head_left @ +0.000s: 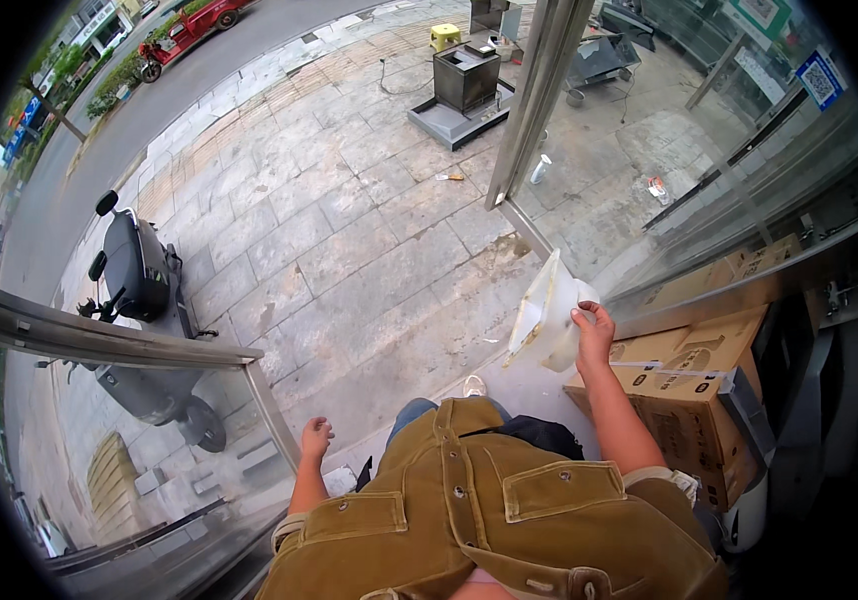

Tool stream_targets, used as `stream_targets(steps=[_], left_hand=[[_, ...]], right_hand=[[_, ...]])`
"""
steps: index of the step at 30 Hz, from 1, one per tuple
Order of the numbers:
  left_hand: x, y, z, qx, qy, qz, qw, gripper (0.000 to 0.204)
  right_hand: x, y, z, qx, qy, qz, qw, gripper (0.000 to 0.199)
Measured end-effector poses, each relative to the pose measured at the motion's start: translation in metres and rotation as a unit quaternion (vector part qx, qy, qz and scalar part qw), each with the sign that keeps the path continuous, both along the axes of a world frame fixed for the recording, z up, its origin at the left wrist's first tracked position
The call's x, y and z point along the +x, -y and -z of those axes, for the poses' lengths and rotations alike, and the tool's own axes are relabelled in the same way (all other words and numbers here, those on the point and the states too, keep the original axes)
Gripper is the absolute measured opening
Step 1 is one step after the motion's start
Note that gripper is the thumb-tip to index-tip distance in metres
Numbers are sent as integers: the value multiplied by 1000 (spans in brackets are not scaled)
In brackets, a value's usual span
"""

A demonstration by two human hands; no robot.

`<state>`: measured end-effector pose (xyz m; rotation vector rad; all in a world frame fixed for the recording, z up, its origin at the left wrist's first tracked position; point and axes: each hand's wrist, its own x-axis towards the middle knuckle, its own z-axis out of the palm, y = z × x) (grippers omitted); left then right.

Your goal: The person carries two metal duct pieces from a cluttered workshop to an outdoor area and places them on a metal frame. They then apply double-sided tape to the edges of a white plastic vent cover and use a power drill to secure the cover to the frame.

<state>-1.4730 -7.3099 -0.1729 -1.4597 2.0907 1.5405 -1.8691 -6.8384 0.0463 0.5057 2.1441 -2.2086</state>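
Right hand [596, 336]: grip clamped on white container [553, 332], interior hard to make out; left hand [316, 438] half-curled, closure unclear.

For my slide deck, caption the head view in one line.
Right hand holding a whitish tub near a cardboard box, with paved ground ahead.

The left hand [317, 438] sits left of lower centre, fingers loosely curled. Right of centre, the right hand [594, 325] grips between thumb and fingers, its bare forearm [613, 405] slanting toward lower right.
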Motion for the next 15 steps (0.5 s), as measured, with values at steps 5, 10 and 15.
stream_targets(steps=[5, 10, 15], left_hand=[[-11, -3, 14, 47, 25, -84, 995, 21], [2, 37, 46, 26, 96, -245, 964, 19], [36, 147, 190, -289, 179, 287, 896, 14]], right_hand=[[-111, 86, 13, 70, -70, -90, 991, 14], [-200, 214, 5, -13, -106, -169, 980, 14], [-308, 335, 112, 126, -175, -269, 939, 12]])
